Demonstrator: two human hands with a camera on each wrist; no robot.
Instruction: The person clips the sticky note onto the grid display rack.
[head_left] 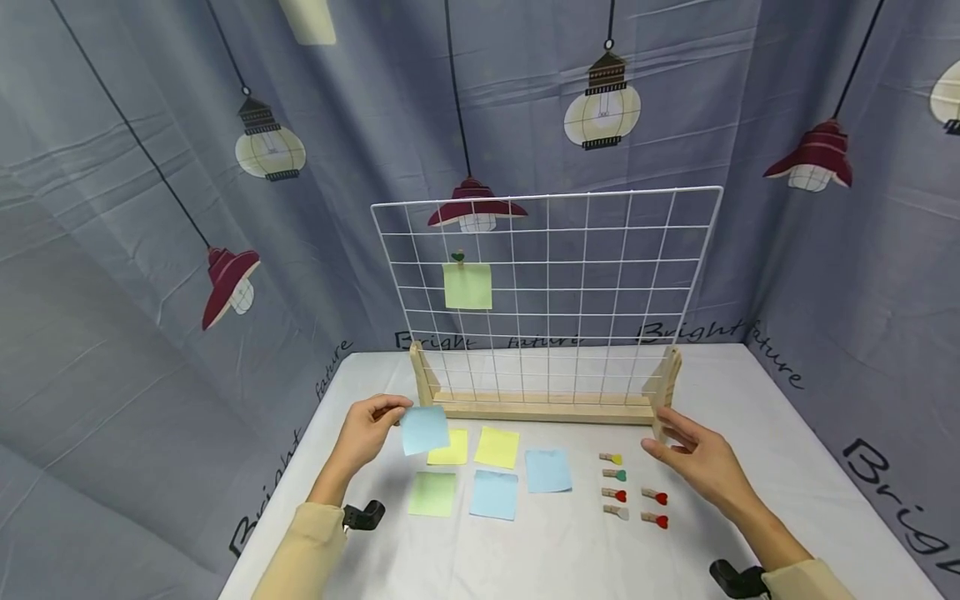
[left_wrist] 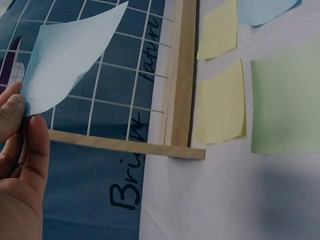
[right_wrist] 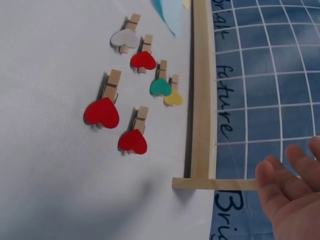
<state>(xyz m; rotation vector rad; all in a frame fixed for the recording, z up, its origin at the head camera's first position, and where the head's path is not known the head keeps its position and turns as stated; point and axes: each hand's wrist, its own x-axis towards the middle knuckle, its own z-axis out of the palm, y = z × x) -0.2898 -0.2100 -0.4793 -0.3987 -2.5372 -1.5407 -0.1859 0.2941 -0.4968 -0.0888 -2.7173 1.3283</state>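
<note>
Hands (head_left: 366, 431) (head_left: 701, 458) flank the rack (head_left: 547, 412), left pinching blue note (head_left: 425, 432).

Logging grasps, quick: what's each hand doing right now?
Left hand: closed, pinching a blue sticky note.
Right hand: open, holding nothing, near the rack's wooden stand.

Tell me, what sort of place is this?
Probably a curtained-off spot for crafts or demonstrations: a lamp-print curtain hangs behind a white table with colored paper notes laid out on it.

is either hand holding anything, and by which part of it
The left hand pinches a blue paper note by one corner; the right hand holds nothing.
</note>
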